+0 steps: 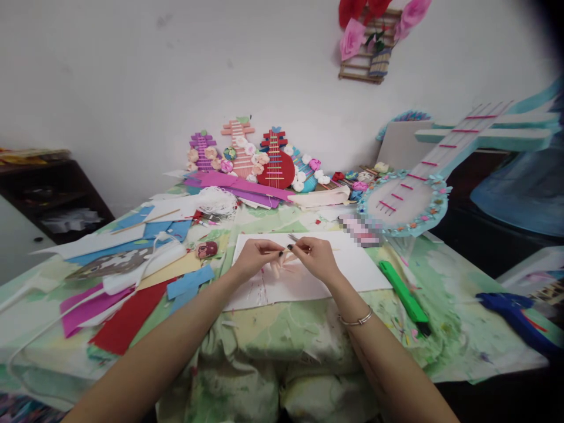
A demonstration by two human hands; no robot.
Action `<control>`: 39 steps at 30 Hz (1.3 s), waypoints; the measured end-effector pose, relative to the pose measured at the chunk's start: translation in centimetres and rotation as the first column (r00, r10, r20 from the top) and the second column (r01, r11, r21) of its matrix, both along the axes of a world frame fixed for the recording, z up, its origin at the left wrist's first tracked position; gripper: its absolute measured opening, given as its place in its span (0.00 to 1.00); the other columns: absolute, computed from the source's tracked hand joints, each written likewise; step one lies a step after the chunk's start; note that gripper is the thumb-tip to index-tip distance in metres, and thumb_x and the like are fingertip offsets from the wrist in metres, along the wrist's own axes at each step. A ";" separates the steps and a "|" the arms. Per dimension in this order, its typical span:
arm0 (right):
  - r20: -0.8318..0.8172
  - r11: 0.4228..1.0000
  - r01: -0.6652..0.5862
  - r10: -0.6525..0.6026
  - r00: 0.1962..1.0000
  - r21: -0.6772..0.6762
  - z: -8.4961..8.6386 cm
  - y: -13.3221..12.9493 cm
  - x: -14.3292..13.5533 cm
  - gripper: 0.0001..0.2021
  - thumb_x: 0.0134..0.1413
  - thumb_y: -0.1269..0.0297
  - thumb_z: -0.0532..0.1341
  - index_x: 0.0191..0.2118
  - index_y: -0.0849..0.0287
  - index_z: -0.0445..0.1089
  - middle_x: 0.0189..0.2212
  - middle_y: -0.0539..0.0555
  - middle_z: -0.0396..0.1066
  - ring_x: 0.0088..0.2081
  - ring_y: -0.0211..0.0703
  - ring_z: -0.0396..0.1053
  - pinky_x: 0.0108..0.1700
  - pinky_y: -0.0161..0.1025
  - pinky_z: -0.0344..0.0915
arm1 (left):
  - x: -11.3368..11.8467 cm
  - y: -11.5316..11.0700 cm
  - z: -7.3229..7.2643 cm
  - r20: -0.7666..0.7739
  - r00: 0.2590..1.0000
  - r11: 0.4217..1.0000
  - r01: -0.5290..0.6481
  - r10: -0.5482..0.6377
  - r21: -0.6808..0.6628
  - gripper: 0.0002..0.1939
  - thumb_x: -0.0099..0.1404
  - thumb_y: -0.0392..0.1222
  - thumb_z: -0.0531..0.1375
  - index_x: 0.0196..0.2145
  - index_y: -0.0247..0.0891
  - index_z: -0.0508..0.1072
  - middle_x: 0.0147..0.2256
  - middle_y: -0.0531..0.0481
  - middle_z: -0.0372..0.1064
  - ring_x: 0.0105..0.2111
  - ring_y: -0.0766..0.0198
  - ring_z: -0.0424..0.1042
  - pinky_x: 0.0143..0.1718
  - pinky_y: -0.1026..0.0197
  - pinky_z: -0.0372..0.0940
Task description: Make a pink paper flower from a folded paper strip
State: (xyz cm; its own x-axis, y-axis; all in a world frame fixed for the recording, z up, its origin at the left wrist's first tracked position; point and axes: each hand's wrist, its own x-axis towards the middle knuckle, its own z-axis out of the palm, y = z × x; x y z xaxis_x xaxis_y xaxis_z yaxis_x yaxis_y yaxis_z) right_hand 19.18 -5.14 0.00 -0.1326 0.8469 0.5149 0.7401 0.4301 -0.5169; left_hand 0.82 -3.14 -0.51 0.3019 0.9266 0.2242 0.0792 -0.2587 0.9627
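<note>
Green-patterned tablecloth (467, 305); left hand (259, 256), right hand (318, 259) pinching thin, probably wooden stick (286, 251); pixelated pink item (362, 230) unreadable.

Over the white sheet (356, 273), the left hand (259, 258) and right hand (314, 258) pinch a thin pale thing (286, 251); fingers cover parts of it, and it is too small to tell what it is. The hands also hide some of the peach bits (287, 267) lying on the sheet. A grey metal thing (292, 237) pokes out behind the right hand, mostly covered. By the sheet's top right corner, a pink thing (362, 230) is all blurry squares. Farther right of the sheet, the picture's edge cuts off the big blue lute's (399, 202) neck and the blue jug (520, 191). High above the sheet, the top edge cuts the red flowers (351, 12).
</note>
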 end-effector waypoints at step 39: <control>0.088 0.999 -0.022 0.019 0.996 0.033 0.2 0.1 -0.4 0.18 0.50 0.53 0.59 0.18 0.62 0.67 0.19 0.50 0.65 0.25 0.35 0.60 0.32 0.34 0.50 | 0.4 -0.7 0.3 -0.026 0.997 0.988 0.075 -0.072 0.138 0.08 0.49 0.40 0.64 0.26 0.31 0.73 0.24 0.49 0.71 0.26 0.65 0.70 0.29 0.65 0.65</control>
